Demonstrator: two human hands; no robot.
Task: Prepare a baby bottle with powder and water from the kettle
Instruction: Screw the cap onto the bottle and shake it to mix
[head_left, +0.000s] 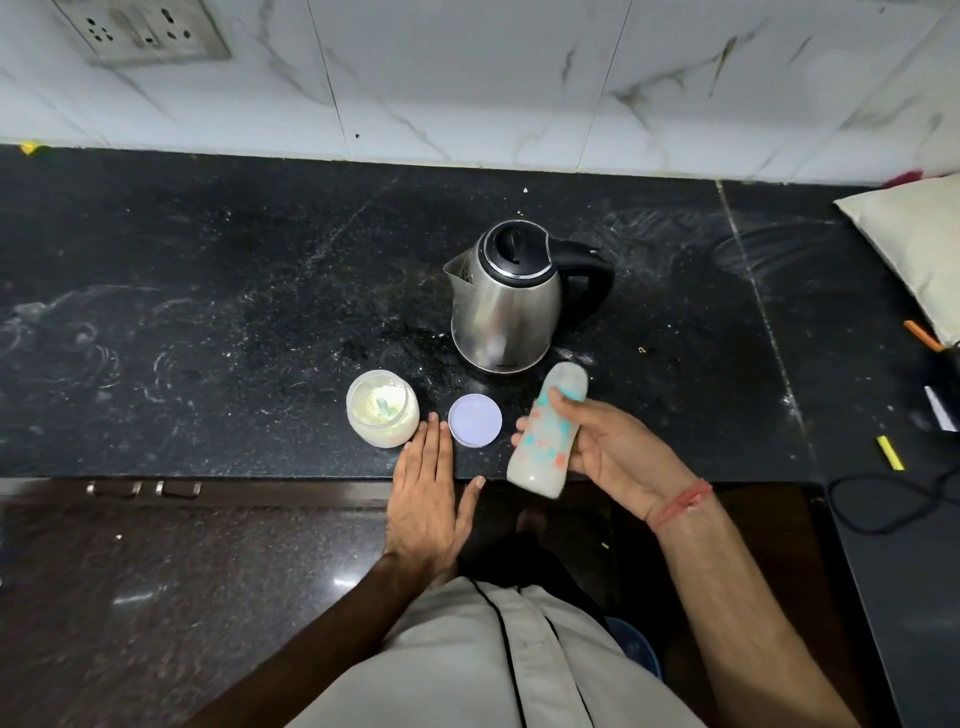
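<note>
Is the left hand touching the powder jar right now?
Cannot tell. In the head view the left hand lies flat on the counter, fingertips right beside the powder jar, with no plain gap or contact showing.

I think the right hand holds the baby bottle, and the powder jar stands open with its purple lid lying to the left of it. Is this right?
Not quite: the head view shows the purple lid lying to the right of the open powder jar. The right hand does hold the baby bottle.

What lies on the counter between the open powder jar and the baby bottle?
The round lilac lid lies flat between the powder jar and the baby bottle, seen in the head view.
</note>
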